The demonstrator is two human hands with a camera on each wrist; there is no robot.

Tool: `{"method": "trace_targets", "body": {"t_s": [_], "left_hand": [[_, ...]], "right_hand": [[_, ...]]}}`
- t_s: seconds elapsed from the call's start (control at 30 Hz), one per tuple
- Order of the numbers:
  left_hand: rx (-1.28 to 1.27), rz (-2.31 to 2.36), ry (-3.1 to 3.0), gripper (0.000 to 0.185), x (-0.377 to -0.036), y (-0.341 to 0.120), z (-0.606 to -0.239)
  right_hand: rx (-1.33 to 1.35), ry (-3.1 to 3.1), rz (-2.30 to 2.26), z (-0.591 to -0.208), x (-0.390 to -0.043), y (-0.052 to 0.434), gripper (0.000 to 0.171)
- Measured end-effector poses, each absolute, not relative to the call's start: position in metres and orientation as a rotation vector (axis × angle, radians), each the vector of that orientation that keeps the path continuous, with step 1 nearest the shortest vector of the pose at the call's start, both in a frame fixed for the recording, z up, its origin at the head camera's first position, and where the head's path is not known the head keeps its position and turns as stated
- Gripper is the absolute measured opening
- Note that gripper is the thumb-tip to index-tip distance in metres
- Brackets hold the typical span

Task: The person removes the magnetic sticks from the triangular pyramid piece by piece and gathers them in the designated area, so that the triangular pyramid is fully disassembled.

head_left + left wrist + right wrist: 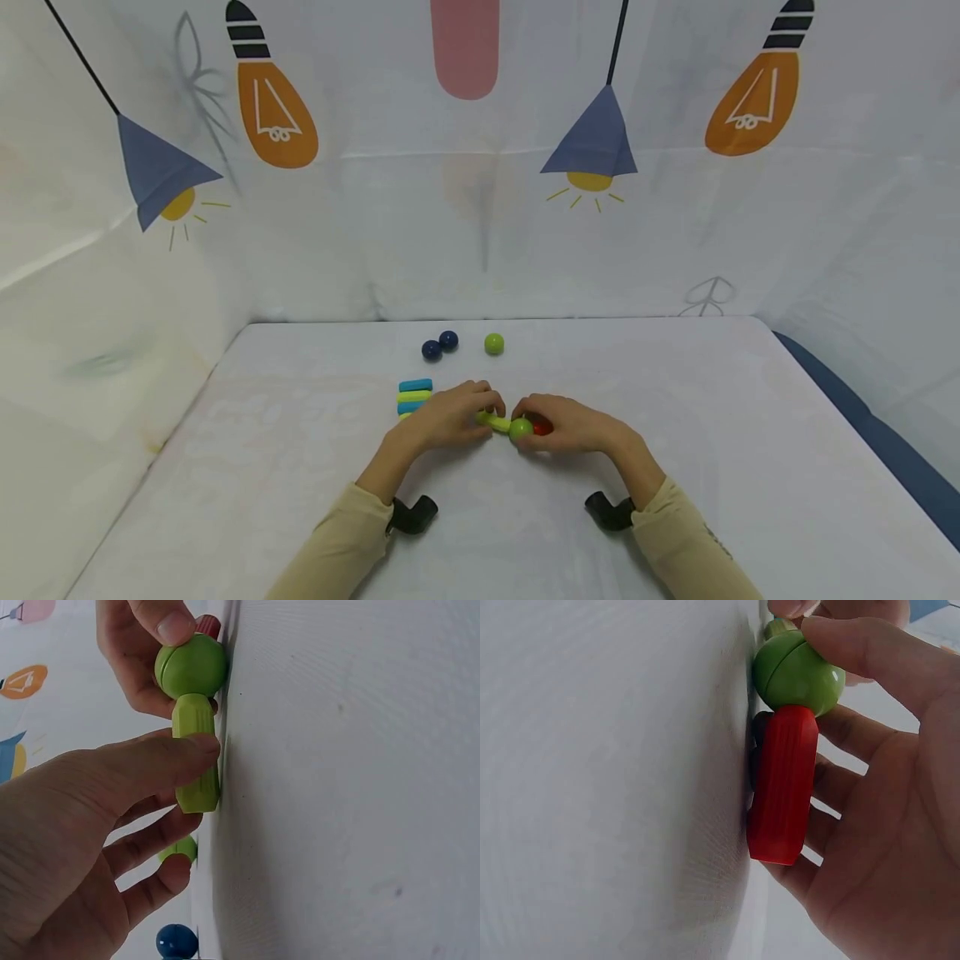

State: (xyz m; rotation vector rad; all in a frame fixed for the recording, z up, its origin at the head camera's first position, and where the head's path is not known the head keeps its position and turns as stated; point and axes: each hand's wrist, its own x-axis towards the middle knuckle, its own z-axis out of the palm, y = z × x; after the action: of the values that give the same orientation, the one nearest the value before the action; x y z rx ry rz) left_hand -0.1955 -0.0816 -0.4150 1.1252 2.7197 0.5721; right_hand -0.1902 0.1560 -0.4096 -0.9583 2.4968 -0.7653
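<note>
My two hands meet at the middle of the white table (pixel 675 400). My left hand (pixel 448 415) pinches a light green stick (pixel 496 422) (pixel 196 754) between thumb and fingers. The stick joins a green ball (pixel 521 429) (pixel 192 666) (pixel 795 671). My right hand (pixel 566 425) curls round that ball and a red stick (pixel 542 427) (pixel 782 787) attached to its other side. The chain lies against the table surface.
A small stack of blue and yellow-green sticks (pixel 415 395) lies just left of my left hand. Farther back sit two dark blue balls (pixel 439 345) and a green ball (pixel 493 342). Printed fabric walls enclose the table on three sides.
</note>
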Motion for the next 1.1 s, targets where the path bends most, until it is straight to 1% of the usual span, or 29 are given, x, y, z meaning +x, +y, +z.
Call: {"method": "trace_targets", "body": {"t_s": [0.23, 0.53, 0.67, 0.87, 1.1], "left_hand": [[1.123, 0.574, 2.682, 0.022, -0.195, -0.082, -0.414], [1.208, 0.603, 2.606, 0.017, -0.196, -0.088, -0.408], [1.208, 0.611, 2.579, 0.016, -0.196, -0.09, -0.406], [1.145, 0.657, 2.558, 0.011, -0.196, -0.096, -0.404], [1.001, 0.64, 2.55, 0.012, -0.197, -0.11, -0.397]], "right_hand": [[-0.953, 2.502, -0.763, -0.409, -0.19, 0.155, 0.026], [-0.939, 2.494, -0.77, -0.408, -0.192, 0.155, 0.027], [-0.93, 2.496, -0.762, -0.409, -0.192, 0.156, 0.027], [-0.909, 2.479, -0.789, -0.41, -0.193, 0.157, 0.031], [-0.861, 2.451, -0.801, -0.41, -0.194, 0.161, 0.034]]}}
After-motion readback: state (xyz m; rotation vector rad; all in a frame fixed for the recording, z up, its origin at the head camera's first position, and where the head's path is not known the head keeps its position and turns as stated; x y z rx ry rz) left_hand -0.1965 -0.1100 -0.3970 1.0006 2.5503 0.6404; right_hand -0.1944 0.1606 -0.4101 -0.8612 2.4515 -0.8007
